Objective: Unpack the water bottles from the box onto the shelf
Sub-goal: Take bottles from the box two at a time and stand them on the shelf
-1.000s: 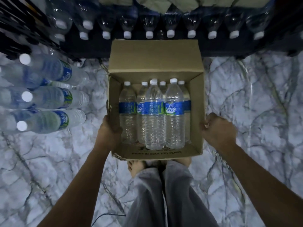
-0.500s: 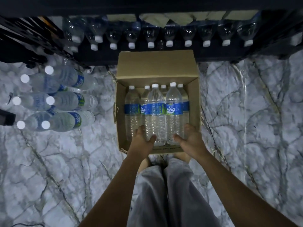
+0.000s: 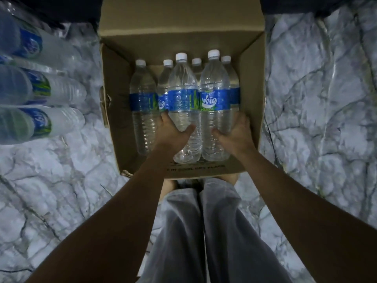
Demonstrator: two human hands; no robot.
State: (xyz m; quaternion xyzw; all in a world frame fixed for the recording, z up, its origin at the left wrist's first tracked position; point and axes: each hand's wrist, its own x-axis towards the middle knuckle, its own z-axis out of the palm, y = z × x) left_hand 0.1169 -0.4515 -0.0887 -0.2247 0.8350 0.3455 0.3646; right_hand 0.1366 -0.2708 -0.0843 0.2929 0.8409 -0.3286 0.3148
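Observation:
An open cardboard box [image 3: 114,123] stands on the marble floor in front of my feet. Several clear water bottles with blue labels and white caps stand upright inside it. My left hand [image 3: 173,133] grips the lower body of the front middle bottle [image 3: 181,92]. My right hand [image 3: 234,133] grips the lower body of the front right bottle [image 3: 214,92]. Both of these bottles sit a little higher than the others. A further bottle [image 3: 142,103] stands at the left of the box. The shelf is only a dark band at the top edge.
More water bottles [image 3: 51,92] lie stacked on their sides at the left, bases toward the box. The floor [image 3: 316,119] is white marble with grey veins on both sides of the box. My grey trouser legs [image 3: 202,231] and bare feet are just behind the box.
My hands left the box's outer sides, reached inside and closed round the two front bottles. The camera has come lower and closer, so the shelf bottles at the top have left the view.

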